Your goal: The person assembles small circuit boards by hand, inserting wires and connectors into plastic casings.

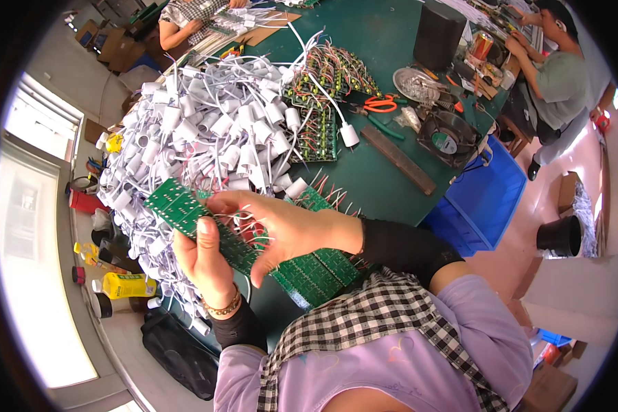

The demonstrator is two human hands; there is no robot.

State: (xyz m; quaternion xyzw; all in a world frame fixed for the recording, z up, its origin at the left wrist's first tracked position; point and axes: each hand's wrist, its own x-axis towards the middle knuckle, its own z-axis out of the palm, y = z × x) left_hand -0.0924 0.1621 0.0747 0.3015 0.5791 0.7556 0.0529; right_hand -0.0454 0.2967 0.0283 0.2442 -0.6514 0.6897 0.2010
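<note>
A long green circuit board (pixel 175 206) with short white and red wires is tilted up in front of me. My left hand (pixel 206 264) grips it, thumb on top. My right hand (pixel 299 226) curves around the board's wired part, thumb at the near side and fingers at the far side; the wires (pixel 244 223) stand within its curl. Below my right hand, more green circuit boards (pixel 316 278) lie at the table's near edge. A big heap of white cylindrical lamp holders (pixel 220 123) with white cables spreads just beyond and left of my hands.
Wired boards (pixel 323 130) are piled beyond the heap. On the green table (pixel 374 175) lie orange-handled pliers (pixel 379 104), a flat bar (pixel 398 159) and a black fan (pixel 446 137). A blue crate (pixel 484 196) stands right. A co-worker (pixel 559 75) sits far right, another person (pixel 182 24) far left.
</note>
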